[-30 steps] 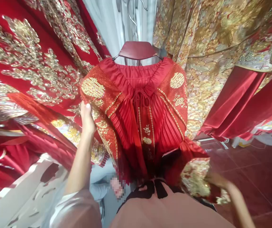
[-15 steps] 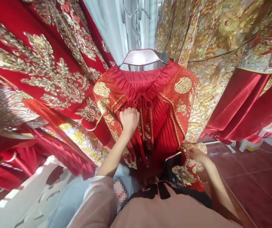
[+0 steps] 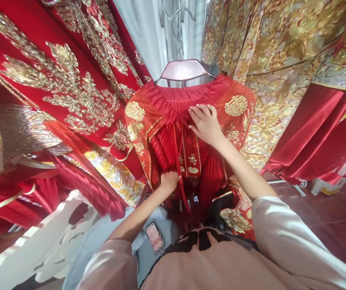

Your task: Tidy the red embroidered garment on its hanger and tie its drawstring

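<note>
A red garment (image 3: 161, 125) with gold embroidery and a pleated front hangs from a dark red hanger (image 3: 185, 69) straight ahead. My right hand (image 3: 204, 123) rests on its chest near the tie at the neckline, fingers bent and pressed on the cloth. My left hand (image 3: 169, 181) is lower down, closed on the red tie cord (image 3: 177, 161), which runs taut from the neckline through my fist.
Red robes with gold embroidery (image 3: 55, 80) hang close on the left, gold brocade robes (image 3: 281, 60) and red satin (image 3: 318, 129) on the right. A dark red tiled floor (image 3: 326, 225) lies at the lower right. A white carved panel (image 3: 40, 245) stands at the lower left.
My left hand dropped from the neckline tie to lower on the front, drawing the cord down. My right hand let go of the hem at the lower right and rose to the chest.
</note>
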Motion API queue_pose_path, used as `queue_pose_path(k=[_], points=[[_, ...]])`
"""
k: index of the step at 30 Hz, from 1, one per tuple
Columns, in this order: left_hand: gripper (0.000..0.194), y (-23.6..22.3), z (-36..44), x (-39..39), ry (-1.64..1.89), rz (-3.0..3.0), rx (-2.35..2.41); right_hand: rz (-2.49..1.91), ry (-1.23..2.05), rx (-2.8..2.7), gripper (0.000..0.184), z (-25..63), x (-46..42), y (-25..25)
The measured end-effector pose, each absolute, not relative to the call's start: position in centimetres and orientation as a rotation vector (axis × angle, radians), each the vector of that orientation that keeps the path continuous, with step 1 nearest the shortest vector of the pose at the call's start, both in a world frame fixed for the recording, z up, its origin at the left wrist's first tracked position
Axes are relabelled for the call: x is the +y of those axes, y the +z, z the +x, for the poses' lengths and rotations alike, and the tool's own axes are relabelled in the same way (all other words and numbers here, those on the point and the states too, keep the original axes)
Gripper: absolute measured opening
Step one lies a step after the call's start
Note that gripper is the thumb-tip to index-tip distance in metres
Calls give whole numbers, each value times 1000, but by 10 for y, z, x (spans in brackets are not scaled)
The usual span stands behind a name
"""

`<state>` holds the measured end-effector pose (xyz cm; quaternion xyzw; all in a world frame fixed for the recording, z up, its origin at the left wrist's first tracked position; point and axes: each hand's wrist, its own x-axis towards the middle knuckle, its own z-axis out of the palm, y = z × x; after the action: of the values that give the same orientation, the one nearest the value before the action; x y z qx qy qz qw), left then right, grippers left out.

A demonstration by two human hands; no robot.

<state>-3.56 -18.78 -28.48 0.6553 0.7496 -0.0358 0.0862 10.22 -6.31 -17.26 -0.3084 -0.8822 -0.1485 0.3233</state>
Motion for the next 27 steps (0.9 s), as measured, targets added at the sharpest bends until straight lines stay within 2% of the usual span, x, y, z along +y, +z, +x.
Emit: queue_pose_path(k=[2, 5, 7, 15, 19, 27], points=[[38, -250, -38, -173, 119, 2133, 2254, -894, -403, -2296, 47, 97, -64, -175], [39, -195, -45, -145, 825, 2541, 2204, -920, -329, -2275, 36, 104, -61, -178], [38, -169, -51, -129, 1008, 2700, 2021, -856, -238, -2280, 32, 117, -53, -179], [16, -142, -66, -127, 826, 2670, 1669, -634, 27, -2343, 30, 150, -40, -171], [15, -145, -57, -131, 827, 2590, 1667, -602, 29, -2310, 21, 139, -60, -168], [15, -154, -53, -127, 953, 2508, 1708, -699, -87, -2091, 23, 121, -84, -197]])
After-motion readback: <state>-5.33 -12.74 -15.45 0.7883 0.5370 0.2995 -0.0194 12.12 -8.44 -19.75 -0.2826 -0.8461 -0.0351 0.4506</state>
